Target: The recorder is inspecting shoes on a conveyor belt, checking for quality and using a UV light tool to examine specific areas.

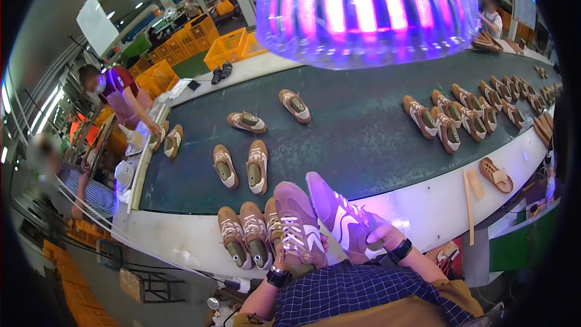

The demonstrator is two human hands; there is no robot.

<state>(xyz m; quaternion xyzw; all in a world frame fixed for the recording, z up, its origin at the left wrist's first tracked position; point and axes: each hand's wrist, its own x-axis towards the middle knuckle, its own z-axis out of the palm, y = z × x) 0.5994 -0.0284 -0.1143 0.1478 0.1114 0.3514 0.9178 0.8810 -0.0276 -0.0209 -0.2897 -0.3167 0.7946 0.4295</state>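
Observation:
My left hand is closed on a tan sneaker with pale laces and a white side stripe; its fingers curl round the far side by the heel. In my right hand is a second sneaker, gripped at the heel opening and tinted purple by light. Both shoes are raised with toes pointing away from me, close together or touching. Just left of them, several tan sneakers with green inserts stand in a row on the white ledge; the nearest is partly hidden.
A large glowing purple lamp hangs ahead. More sneakers lie spread on the dark green belt, many at the right. A brown sandal rests on the ledge at right. A person reaches toward shoes at far left.

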